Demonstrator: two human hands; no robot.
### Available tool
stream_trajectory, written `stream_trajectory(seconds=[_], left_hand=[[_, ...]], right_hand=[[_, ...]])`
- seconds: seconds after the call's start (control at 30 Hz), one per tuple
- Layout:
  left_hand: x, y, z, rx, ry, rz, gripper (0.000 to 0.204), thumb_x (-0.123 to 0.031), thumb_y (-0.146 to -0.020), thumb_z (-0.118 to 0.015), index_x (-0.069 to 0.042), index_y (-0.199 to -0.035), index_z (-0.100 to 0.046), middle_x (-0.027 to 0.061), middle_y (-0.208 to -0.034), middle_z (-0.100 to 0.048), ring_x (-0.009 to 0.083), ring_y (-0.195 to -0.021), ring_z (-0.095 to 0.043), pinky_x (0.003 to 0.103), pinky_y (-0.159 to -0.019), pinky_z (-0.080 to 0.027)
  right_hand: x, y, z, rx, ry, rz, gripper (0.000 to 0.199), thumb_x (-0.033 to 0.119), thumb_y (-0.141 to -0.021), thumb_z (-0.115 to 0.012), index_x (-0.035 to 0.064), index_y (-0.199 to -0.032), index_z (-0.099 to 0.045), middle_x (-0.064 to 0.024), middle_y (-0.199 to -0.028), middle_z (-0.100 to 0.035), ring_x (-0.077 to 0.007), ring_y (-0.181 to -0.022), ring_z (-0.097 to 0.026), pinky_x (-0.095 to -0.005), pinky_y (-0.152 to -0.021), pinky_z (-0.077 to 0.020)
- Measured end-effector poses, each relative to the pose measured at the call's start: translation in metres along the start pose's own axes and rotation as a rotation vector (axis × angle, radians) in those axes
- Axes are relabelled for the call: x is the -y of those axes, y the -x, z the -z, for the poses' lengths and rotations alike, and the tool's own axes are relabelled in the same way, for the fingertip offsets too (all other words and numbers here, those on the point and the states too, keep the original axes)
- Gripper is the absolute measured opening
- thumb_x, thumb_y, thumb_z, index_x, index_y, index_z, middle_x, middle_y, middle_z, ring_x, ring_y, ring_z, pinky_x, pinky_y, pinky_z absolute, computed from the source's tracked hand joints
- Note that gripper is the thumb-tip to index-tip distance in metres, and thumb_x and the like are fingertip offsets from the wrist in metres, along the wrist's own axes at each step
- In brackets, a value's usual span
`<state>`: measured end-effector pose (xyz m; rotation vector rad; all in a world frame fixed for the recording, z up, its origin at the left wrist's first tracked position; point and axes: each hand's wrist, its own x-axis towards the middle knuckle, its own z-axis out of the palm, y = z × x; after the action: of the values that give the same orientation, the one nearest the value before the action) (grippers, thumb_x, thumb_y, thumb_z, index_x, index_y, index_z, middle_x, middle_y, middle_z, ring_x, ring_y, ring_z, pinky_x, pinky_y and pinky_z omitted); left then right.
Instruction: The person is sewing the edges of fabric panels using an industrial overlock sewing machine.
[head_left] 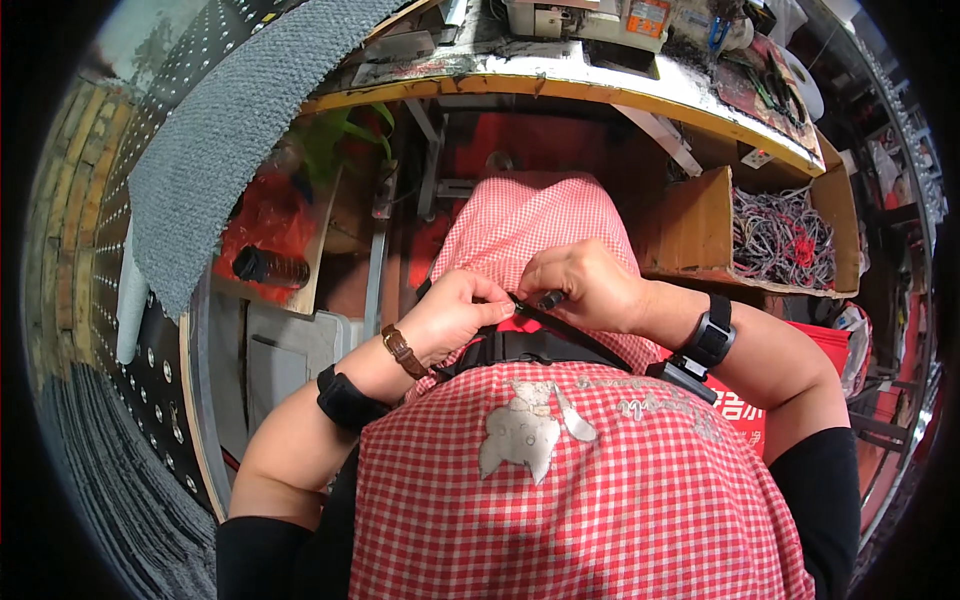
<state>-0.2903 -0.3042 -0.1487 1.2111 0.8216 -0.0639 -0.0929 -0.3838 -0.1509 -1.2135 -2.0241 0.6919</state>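
White-topped worktable [490,62] w/ yellowish edge [560,89], off-white mach. [590,22] nr ctr., reddish sheet [738,86] w/ dark tools [774,88] at R end

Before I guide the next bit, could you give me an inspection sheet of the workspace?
Surface: yellow-edged worktable, dark smudges on top, carrying a white machine.
Job's things: black strap, in front of the checked apron.
Clutter: dark bottle lying on red plastic.
Hands: left hand pinching the strap; right hand curled around a small black piece, mostly hidden.
Cables: tangled cords in an open cardboard box; type unclear.
Surroundings: grey textured fabric beside a perforated panel.
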Motion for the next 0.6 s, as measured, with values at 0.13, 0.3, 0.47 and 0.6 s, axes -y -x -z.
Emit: stream_trajectory(seconds=[0.13,0.3,0.47,0.6], left_hand=[[0.004,0.0,-0.002,-0.042,0.015,-0.046,0.01,-0.004,-0.081,-0.061,0.003,-0.087,-0.064,0.0057,-0.081,-0.064,0.0097,-0.073,-0.059,0.022,-0.067,-0.047],[-0.002,0.0,-0.004,-0.054,0.055,0.009,0.005,-0.003,-0.084,-0.059,0.002,-0.085,-0.061,0.0019,-0.081,-0.062,0.008,-0.074,-0.057,0.02,-0.07,-0.047],[0.003,0.001,0.0,-0.022,-0.023,-0.053,0.005,-0.003,-0.083,-0.061,0.001,-0.086,-0.061,0.0016,-0.085,-0.061,0.0072,-0.076,-0.057,0.021,-0.072,-0.047],[-0.002,0.002,0.005,0.048,-0.196,-0.066,0.011,-0.004,-0.082,-0.063,-0.003,-0.093,-0.063,0.0025,-0.09,-0.06,0.0106,-0.085,-0.056,0.024,-0.079,-0.045]], right_hand=[[-0.003,0.002,0.004,0.028,0.077,0.122,0.029,0.005,-0.056,-0.068,0.0063,-0.084,-0.065,-0.006,-0.081,-0.064,-0.0266,-0.072,-0.062,-0.0354,-0.058,-0.0498],[-0.005,0.013,0.009,0.121,0.118,0.155,0.026,0.006,-0.057,-0.068,0.0072,-0.083,-0.065,-0.0043,-0.08,-0.063,-0.0245,-0.071,-0.063,-0.0341,-0.056,-0.0492],[-0.005,0.037,0.029,0.177,0.044,0.106,0.022,0.005,-0.06,-0.067,0.0066,-0.082,-0.065,-0.0045,-0.08,-0.064,-0.0241,-0.073,-0.063,-0.0337,-0.06,-0.0501],[-0.004,0.05,0.039,0.177,-0.088,-0.034,0.018,0.0,-0.063,-0.067,0.0042,-0.081,-0.065,-0.0079,-0.082,-0.065,-0.0256,-0.076,-0.063,-0.0338,-0.066,-0.0513]])
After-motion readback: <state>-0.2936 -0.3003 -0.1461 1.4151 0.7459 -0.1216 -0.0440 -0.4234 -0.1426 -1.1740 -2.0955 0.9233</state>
